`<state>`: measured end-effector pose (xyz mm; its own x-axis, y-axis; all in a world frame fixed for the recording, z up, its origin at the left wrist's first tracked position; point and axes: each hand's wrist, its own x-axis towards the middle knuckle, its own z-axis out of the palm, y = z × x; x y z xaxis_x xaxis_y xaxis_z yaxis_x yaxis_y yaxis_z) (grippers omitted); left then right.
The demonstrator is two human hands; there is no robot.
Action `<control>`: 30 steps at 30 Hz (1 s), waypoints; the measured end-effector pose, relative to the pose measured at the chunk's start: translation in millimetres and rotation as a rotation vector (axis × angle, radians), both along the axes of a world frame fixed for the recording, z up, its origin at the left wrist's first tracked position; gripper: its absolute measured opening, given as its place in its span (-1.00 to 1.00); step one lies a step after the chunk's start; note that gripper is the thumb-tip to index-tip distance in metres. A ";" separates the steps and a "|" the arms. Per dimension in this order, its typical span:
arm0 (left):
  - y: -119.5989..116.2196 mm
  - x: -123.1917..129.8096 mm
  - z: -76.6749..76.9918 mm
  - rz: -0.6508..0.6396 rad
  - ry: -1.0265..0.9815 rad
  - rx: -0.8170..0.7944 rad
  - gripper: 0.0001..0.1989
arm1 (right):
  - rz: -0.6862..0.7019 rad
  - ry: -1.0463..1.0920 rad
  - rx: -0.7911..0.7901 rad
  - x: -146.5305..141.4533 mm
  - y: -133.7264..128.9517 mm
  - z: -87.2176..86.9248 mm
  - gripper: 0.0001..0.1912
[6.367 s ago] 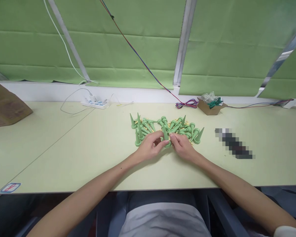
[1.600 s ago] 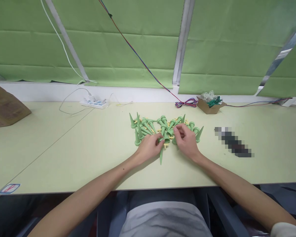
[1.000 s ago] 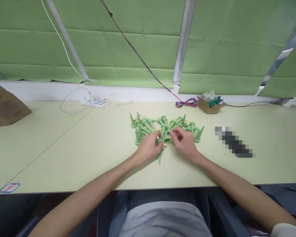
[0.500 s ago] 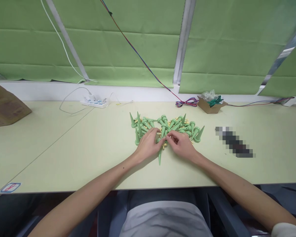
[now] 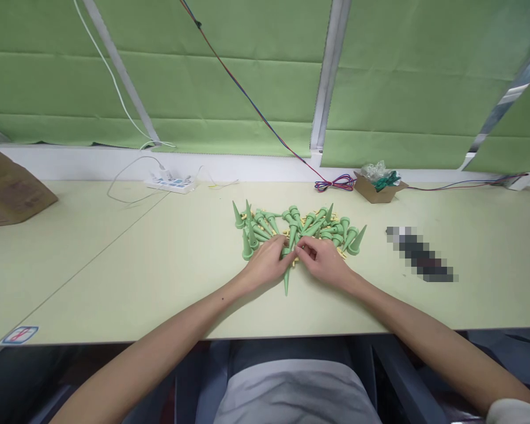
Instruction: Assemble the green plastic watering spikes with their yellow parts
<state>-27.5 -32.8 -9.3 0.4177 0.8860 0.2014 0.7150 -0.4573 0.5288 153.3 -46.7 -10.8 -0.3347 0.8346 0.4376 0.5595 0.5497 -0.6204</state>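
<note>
A pile of green cone-shaped spikes (image 5: 309,222) with small yellow pieces among them lies on the pale table (image 5: 159,265). At the near edge of the pile, my left hand (image 5: 267,259) has its fingers curled, the thumb reaching toward the right hand. My right hand (image 5: 324,259) is closed in a pinch, its fingertips meeting the left thumb. What either hand grips is too small or hidden to make out. One green spike (image 5: 287,281) points toward me just below the left thumb.
Behind the pile are a small carton (image 5: 375,191) with plastic and green material, and bundled wires (image 5: 335,184). A white power strip (image 5: 172,182) stands back left, a brown cardboard box (image 5: 13,191) far left. A pixelated dark object (image 5: 424,256) lies right.
My left hand's fingers have drawn slightly down and inward, and the right fingertips have dipped a little toward the left thumb. The pile looks unchanged.
</note>
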 end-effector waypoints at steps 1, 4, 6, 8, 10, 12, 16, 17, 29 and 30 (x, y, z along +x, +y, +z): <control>-0.1 0.0 -0.1 0.000 0.004 0.000 -0.69 | 0.001 -0.005 0.000 0.0 0.1 -0.1 -0.85; -0.4 0.0 -0.7 0.003 0.016 -0.002 -0.70 | 0.004 -0.020 -0.002 -0.1 0.7 -0.5 -0.85; -0.5 -0.1 -1.3 0.006 0.014 -0.003 -0.69 | 0.009 -0.023 -0.006 0.0 1.0 -0.7 -0.85; -0.2 -0.4 -2.2 0.006 0.004 -0.003 -0.68 | 0.012 -0.026 -0.008 0.1 1.1 -0.7 -0.85; 0.4 -0.7 -3.0 0.001 0.000 -0.001 -0.65 | 0.012 -0.029 -0.014 0.2 1.1 -0.4 -0.85; 1.2 -1.0 -3.5 -0.005 0.012 -0.001 -0.64 | 0.011 -0.028 -0.017 0.3 1.1 -0.3 -0.85; 2.0 -1.2 -3.5 -0.020 0.041 0.003 -0.63 | 0.011 -0.030 -0.011 0.2 1.2 -0.8 -0.85; 2.0 -1.2 -3.3 -0.023 0.042 0.006 -0.64 | 0.011 -0.031 -0.010 0.2 1.1 -1.0 -0.85; 2.6 -1.4 -3.8 -0.041 0.051 0.011 -0.64 | 0.019 -0.036 -0.014 -0.1 0.5 0.0 -0.83; 2.7 -1.3 -3.8 -0.044 0.051 0.015 -0.64 | 0.020 -0.035 -0.014 -0.1 0.5 0.0 -0.83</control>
